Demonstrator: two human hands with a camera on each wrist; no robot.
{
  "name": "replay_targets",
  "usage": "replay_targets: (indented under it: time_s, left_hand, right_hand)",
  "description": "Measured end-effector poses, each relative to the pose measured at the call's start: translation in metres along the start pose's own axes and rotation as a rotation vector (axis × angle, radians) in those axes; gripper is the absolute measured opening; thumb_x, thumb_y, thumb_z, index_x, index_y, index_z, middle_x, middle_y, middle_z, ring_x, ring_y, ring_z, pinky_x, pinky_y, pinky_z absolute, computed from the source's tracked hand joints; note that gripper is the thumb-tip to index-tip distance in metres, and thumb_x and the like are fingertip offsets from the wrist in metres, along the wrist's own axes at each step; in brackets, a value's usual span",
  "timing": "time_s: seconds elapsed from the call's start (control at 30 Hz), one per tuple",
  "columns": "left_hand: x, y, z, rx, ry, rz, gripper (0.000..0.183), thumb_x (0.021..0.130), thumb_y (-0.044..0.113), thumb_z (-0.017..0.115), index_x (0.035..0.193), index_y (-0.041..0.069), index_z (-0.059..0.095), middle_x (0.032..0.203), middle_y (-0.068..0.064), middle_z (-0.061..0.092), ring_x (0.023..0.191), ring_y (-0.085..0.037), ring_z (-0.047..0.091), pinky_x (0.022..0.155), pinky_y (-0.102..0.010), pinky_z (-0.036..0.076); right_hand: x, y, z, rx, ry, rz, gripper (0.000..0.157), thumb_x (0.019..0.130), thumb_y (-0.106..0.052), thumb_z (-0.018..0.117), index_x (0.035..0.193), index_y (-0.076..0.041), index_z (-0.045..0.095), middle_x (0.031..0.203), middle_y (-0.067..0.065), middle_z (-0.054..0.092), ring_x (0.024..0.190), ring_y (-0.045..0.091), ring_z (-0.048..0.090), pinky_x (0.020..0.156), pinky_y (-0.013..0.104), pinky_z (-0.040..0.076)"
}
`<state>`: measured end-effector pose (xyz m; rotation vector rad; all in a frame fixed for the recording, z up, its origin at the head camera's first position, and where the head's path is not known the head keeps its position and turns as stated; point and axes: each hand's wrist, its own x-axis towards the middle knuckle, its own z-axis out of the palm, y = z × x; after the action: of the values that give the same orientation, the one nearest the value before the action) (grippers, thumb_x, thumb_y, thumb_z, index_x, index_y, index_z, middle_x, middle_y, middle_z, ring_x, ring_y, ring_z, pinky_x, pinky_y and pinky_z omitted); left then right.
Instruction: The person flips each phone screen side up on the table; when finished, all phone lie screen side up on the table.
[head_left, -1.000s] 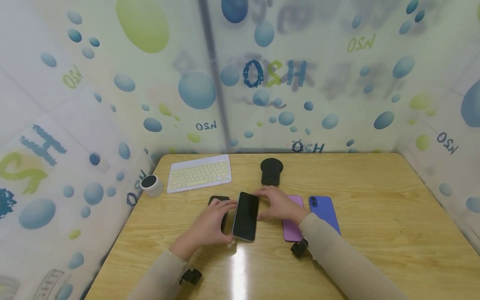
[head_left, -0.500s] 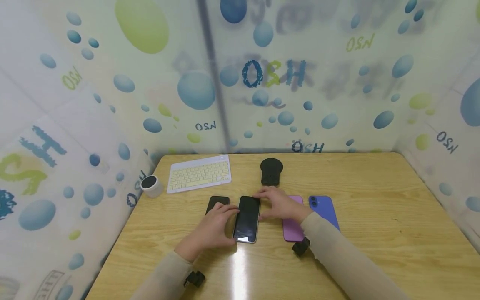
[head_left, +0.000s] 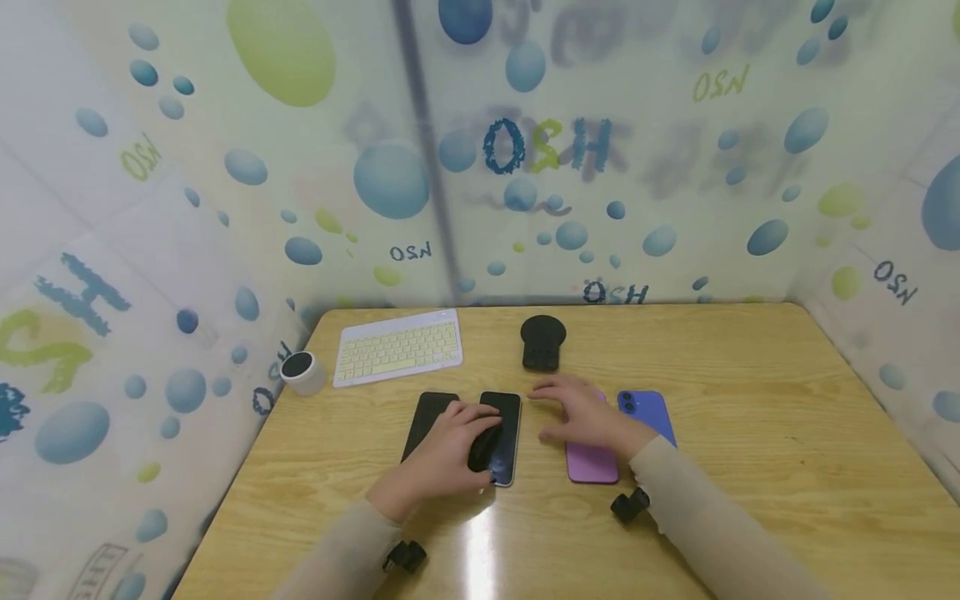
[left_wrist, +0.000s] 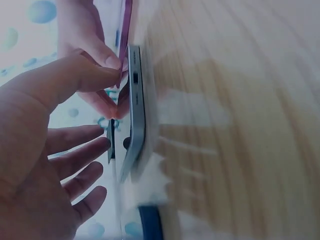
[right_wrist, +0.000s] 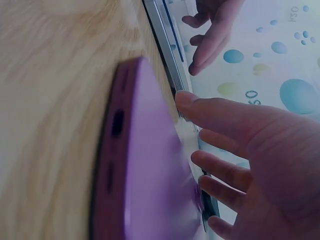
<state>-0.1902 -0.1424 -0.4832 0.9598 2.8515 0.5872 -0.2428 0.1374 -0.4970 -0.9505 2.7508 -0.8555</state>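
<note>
A phone with a black screen lies flat on the table, screen up. Over its left part hovers my left hand, fingers spread and bent a little; the left wrist view shows no grip on the phone's silver edge. Partly behind that hand and wrist lies a dark phone. To the right, my right hand hangs with loose fingers above a purple phone, apart from it in the right wrist view. A blue phone with its cameras up lies just beyond, partly covered by the right forearm.
A white keyboard lies at the back left, beside a small white cylinder with a dark top. A black stand with a round head is at the back middle. Patterned walls enclose the wooden table.
The black-screened phone, slightly slanted between both hands before, now lies straighter. My left hand has shifted right over it. The right hand has let go and drawn away to the right.
</note>
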Motion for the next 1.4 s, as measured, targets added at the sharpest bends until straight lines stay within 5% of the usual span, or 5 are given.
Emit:
replay_targets:
  time_s: [0.6, 1.03, 1.4]
  left_hand:
    - [0.04, 0.036, 0.025, 0.066, -0.022, 0.07, 0.08, 0.078, 0.054, 0.084, 0.144, 0.016, 0.06, 0.147, 0.002, 0.058, 0.129, -0.02, 0.046, 0.111, -0.041, 0.042]
    - [0.068, 0.051, 0.036, 0.074, -0.062, 0.061, 0.081, 0.074, 0.054, 0.088, 0.143, 0.02, 0.061, 0.147, 0.004, 0.058, 0.13, -0.019, 0.045, 0.111, -0.041, 0.042]
    - [0.075, 0.059, 0.04, 0.121, -0.045, 0.027, 0.082, 0.069, 0.06, 0.089, 0.137, 0.02, 0.066, 0.143, 0.003, 0.06, 0.125, -0.019, 0.047, 0.105, -0.039, 0.045]
  right_hand:
    - [-0.05, 0.043, -0.039, -0.035, 0.034, 0.052, 0.059, 0.085, -0.026, 0.085, 0.137, -0.007, 0.066, 0.14, 0.016, 0.061, 0.135, 0.044, 0.048, 0.11, 0.07, 0.032]
    - [-0.061, 0.055, -0.051, -0.081, -0.023, 0.086, 0.061, 0.085, -0.028, 0.084, 0.139, -0.005, 0.065, 0.142, 0.018, 0.059, 0.136, 0.046, 0.047, 0.11, 0.071, 0.034]
    - [-0.059, 0.056, -0.05, -0.076, -0.024, 0.078, 0.07, 0.077, -0.03, 0.09, 0.138, -0.004, 0.065, 0.141, 0.018, 0.06, 0.134, 0.045, 0.049, 0.109, 0.068, 0.038]
